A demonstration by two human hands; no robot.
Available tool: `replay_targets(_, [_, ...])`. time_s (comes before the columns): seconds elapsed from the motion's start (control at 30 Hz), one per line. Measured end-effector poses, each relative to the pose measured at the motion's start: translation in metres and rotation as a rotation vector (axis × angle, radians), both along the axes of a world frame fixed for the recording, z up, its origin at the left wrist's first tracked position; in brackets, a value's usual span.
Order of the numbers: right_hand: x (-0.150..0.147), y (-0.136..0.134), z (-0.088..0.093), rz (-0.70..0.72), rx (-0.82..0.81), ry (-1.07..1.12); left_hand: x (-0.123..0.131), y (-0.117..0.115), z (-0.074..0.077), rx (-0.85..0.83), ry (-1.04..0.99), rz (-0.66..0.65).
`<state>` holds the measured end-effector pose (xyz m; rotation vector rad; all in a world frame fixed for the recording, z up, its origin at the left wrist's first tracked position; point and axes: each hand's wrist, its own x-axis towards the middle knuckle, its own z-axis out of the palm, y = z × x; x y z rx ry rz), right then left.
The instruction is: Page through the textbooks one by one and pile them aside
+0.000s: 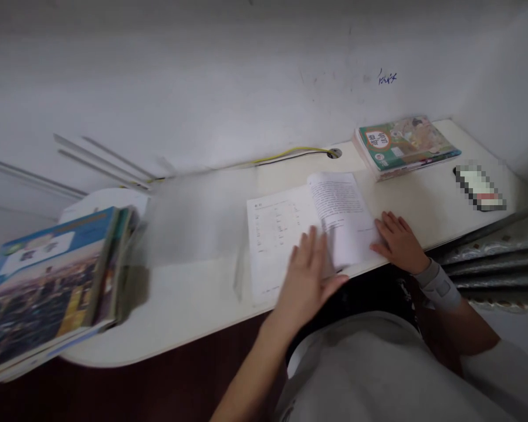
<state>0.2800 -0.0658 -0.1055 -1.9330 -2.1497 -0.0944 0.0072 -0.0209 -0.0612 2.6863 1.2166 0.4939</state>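
An open book (341,202) lies on the white desk, its right page printed with dense text and curving up near the spine. Its left page carries short columns of marks. My left hand (305,266) rests over the lower part of the left page near the spine, fingers stretched out and slightly blurred. At the right page's outer edge lies my right hand (398,240), fingers spread, partly on the page edge and partly on the desk. A grey band is around the right wrist. Neither hand holds anything.
Stacked books (48,275) stand at the desk's left end, and another book stack (405,143) sits at the back right. A pixelated phone (479,187) lies near the right end. A yellow cable (290,151) runs along the wall to a round hole in the desk (202,281).
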Motion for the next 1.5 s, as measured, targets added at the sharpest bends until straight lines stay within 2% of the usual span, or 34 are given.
replay_targets(0.07, [0.0, 0.0, 0.001, -0.004, 0.01, 0.001, 0.027, -0.014, -0.007, 0.019, -0.026, -0.122])
replay_targets(0.17, [0.001, 0.001, 0.003, -0.015, 0.008, 0.022, 0.045, -0.017, -0.021, 0.073, -0.032, -0.161])
replay_targets(0.3, [0.001, 0.001, 0.003, -0.024, 0.01, 0.06, 0.04, -0.004, -0.032, 0.182, 0.016, -0.259])
replay_targets(0.5, [0.001, 0.001, 0.001, -0.017, 0.021, 0.096, 0.034, 0.008, -0.024, 0.248, 0.133, -0.399])
replay_targets(0.73, [0.002, 0.001, -0.001, -0.001, 0.017, 0.089, 0.046, 0.011, -0.018, 0.26, 0.248, -0.409])
replay_targets(0.93, [0.004, 0.002, 0.001, 0.012, 0.012, 0.115, 0.06, 0.009, -0.023, 0.272, 0.181, -0.373])
replay_targets(1.13, [0.005, 0.003, -0.003, -0.031, 0.025, 0.134, 0.046, 0.011, -0.025, 0.213, 0.161, -0.315])
replay_targets(1.27, [0.005, 0.004, -0.007, -0.05, 0.018, 0.123, 0.053, 0.006, -0.029, 0.18, 0.174, -0.292])
replay_targets(1.4, [0.004, 0.003, -0.008, -0.04, 0.045, 0.122, 0.067, 0.001, -0.029, 0.165, 0.186, -0.297])
replay_targets(1.5, [0.003, 0.002, -0.006, -0.034, 0.041, 0.102, 0.067, 0.0, -0.025, 0.161, 0.197, -0.341])
